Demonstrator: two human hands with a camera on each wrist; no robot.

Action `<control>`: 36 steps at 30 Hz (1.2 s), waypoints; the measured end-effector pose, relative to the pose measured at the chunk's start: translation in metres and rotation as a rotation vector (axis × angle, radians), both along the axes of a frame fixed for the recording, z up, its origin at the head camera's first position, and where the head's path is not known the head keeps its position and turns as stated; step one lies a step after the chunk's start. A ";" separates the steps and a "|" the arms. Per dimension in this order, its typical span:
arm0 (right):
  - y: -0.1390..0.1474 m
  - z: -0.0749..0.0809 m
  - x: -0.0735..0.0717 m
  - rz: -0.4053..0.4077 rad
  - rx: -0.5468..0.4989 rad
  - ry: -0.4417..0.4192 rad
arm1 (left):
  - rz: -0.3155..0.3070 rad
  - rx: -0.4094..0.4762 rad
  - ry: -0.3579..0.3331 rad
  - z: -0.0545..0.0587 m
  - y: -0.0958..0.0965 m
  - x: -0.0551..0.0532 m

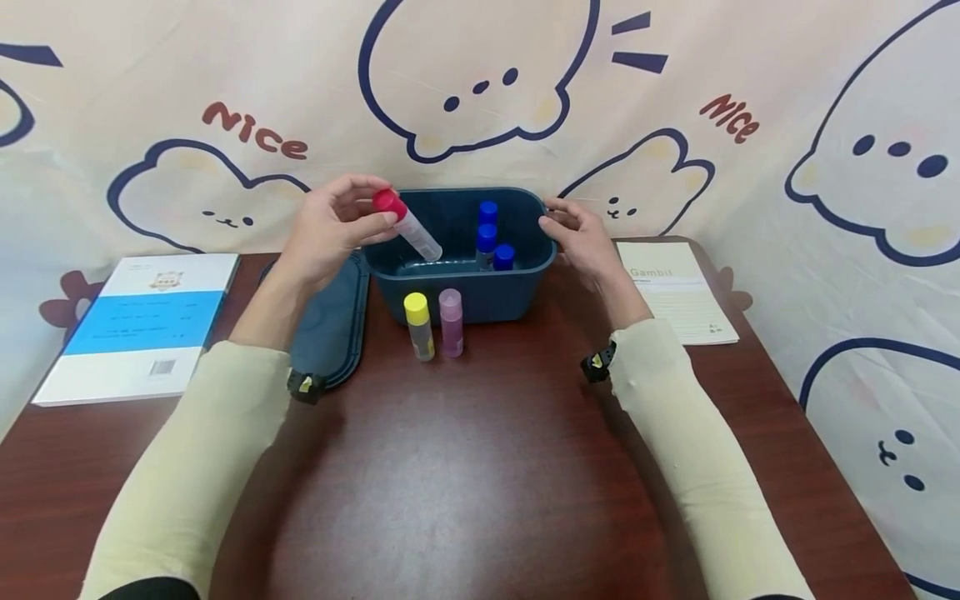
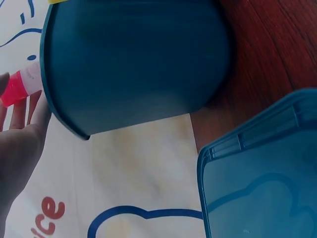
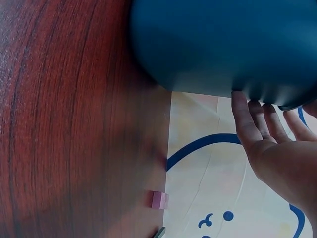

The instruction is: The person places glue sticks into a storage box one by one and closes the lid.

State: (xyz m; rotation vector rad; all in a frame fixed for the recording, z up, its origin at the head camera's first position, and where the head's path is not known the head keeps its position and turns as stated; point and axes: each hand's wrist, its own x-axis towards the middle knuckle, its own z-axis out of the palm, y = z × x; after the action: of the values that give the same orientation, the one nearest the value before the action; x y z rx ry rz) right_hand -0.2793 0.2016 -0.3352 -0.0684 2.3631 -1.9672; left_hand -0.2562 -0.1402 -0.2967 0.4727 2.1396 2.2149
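My left hand pinches a clear tube with a red cap between thumb and fingers, over the left end of a dark teal plastic bin. The tube slants, its clear end pointing down into the bin. My right hand grips the bin's right rim, thumb on the rim and fingertips against the outer wall, as the right wrist view also shows. Several blue-capped tubes stand inside the bin toward its right. In front of it stand a yellow-capped tube and a purple tube.
A teal lid lies left of the bin, partly under my left forearm. Farther left is a blue and white book; a cream notepad lies on the right. Behind the table hangs a printed cloth.
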 end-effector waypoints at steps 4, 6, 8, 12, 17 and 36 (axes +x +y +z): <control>0.001 0.000 0.000 -0.001 0.001 0.002 | 0.003 -0.072 -0.019 0.000 0.006 -0.005; 0.001 -0.001 0.000 0.000 0.001 0.000 | 0.012 -0.108 -0.036 0.000 0.010 -0.007; 0.002 -0.002 0.000 -0.001 0.006 -0.006 | 0.016 -0.145 -0.046 0.001 0.013 -0.010; 0.003 -0.002 0.000 -0.004 0.018 -0.008 | 0.013 -0.222 -0.044 0.003 0.022 -0.014; 0.003 -0.002 0.000 0.003 0.027 -0.003 | -0.005 -0.350 -0.011 0.003 0.031 -0.020; 0.000 0.002 -0.002 -0.007 0.026 -0.006 | -0.052 -0.483 -0.110 0.009 0.059 -0.042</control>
State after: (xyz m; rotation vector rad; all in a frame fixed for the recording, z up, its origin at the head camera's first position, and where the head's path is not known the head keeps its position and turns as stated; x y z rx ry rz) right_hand -0.2808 0.2018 -0.3332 -0.0532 2.3884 -1.9362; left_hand -0.2979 -0.0814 -0.2881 0.3623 2.4488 1.5708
